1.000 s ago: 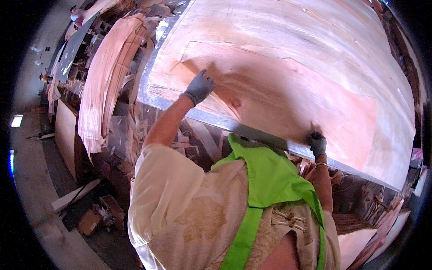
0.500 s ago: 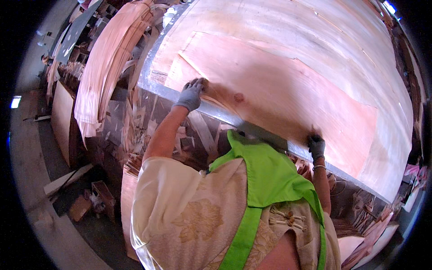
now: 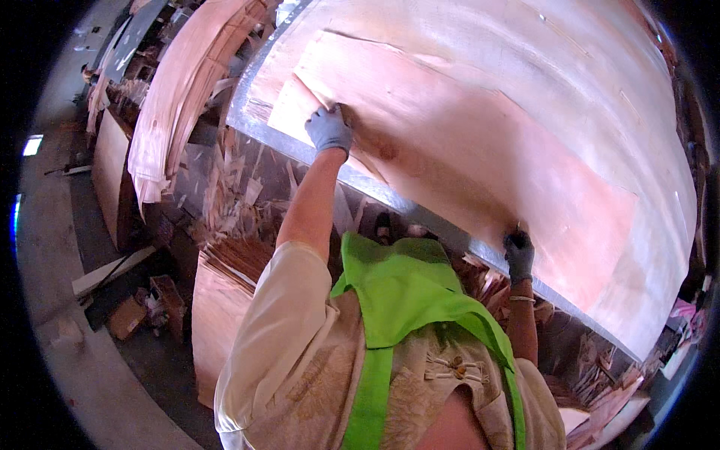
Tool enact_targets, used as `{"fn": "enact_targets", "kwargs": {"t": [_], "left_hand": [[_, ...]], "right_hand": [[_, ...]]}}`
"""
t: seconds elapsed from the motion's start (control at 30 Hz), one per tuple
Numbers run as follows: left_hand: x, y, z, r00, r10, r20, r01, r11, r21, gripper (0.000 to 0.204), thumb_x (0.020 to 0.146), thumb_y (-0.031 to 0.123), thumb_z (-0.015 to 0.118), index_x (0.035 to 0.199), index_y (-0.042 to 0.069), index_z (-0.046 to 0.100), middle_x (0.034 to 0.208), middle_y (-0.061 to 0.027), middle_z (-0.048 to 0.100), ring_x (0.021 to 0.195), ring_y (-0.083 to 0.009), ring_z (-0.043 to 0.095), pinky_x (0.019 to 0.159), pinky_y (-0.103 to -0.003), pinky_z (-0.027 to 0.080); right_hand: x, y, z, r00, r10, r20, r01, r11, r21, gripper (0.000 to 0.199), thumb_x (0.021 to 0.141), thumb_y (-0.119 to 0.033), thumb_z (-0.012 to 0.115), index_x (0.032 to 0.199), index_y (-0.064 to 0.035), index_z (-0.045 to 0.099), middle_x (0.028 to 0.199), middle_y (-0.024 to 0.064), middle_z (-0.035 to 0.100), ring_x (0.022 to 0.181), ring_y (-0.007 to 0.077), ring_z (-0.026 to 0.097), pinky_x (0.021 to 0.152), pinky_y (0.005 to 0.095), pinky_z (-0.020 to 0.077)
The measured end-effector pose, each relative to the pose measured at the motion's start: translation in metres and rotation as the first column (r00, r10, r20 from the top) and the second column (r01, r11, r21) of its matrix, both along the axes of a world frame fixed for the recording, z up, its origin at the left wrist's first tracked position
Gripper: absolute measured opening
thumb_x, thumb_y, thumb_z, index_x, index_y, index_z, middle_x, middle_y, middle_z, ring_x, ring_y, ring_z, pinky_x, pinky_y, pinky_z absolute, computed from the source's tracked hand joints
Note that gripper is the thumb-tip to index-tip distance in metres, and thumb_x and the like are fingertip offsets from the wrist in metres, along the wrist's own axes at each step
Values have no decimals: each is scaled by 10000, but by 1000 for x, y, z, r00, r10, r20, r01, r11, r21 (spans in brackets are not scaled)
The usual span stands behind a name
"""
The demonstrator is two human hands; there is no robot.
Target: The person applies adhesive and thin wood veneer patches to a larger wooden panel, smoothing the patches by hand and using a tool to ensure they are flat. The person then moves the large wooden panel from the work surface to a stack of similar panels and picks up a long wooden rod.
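A large pale pink wood veneer sheet [image 3: 450, 142] lies on the stack in front of me, with a darker knot near its left part. My left hand [image 3: 328, 131], in a grey glove, is closed on a narrow veneer strip [image 3: 309, 91] at the sheet's left side. The strip stands slightly raised, and the fingertips are partly hidden. My right hand [image 3: 518, 256], in a darker grey glove, rests curled at the near edge of the sheet. What its fingers hold, if anything, is too dark to make out.
Under the sheet lies a broad stack of pale veneer [image 3: 637, 135] with a metal edge [image 3: 375, 193] along its near side. Bent veneer sheets [image 3: 176, 105] hang at the left. Scraps [image 3: 232, 180] litter the floor, and more stacked veneer [image 3: 225, 300] stands left of me.
My left hand has moved forward and slightly right over the sheet, with the strip tilting up beside it. My right hand has stayed near the front edge. The view has shifted slightly.
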State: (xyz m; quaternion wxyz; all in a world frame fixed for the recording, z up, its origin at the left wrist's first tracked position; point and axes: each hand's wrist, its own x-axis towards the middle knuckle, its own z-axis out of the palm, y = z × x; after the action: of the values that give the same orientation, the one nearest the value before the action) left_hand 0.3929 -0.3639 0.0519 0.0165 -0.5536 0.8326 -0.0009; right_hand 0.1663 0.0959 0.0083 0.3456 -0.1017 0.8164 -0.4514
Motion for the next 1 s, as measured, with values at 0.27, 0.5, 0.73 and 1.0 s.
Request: {"fn": "enact_targets", "kwargs": {"t": [0.27, 0.5, 0.73, 1.0], "left_hand": [[28, -11, -49, 927, -269, -260, 170, 921, -350, 442, 850, 414, 439, 1237, 211, 509, 1315, -172, 402, 1226, -351, 348, 1006, -534, 220], [38, -27, -35, 865, -365, -344, 263, 914, -308, 354, 807, 262, 495, 1151, 217, 563, 1308, -167, 397, 1220, -336, 352, 1008, -528, 233], [42, -36, -46, 807, -280, -521, 175, 954, -242, 601, 804, 230, 487, 1334, 28, 288, 1371, -172, 333, 1246, -332, 341, 1042, -484, 214], [43, -40, -51, 764, -236, -601, 171, 971, -164, 492, 799, 261, 520, 1255, 108, 416, 1304, -92, 448, 1237, -279, 377, 1040, -478, 217]], "right_hand": [[32, -42, 25, 993, 113, -19, -113, 994, -9, 405, 870, -82, 499, 1268, -28, 446, 1218, 103, 519, 943, 154, 534, 754, 263, 454], [100, -266, 12, 763, 581, -284, -613, 789, -31, 273, 893, -152, 473, 1148, -56, 462, 953, 77, 602, 727, 166, 574, 563, 312, 450], [155, -437, 44, 399, 821, -408, -648, 568, 508, 284, 868, -205, 408, 1015, -2, 542, 907, 272, 611, 853, 392, 610, 753, 482, 479], [168, -479, 52, 272, 908, -320, -642, 418, 642, 302, 874, -181, 363, 987, 16, 562, 946, 254, 612, 881, 386, 608, 770, 461, 484]]}}
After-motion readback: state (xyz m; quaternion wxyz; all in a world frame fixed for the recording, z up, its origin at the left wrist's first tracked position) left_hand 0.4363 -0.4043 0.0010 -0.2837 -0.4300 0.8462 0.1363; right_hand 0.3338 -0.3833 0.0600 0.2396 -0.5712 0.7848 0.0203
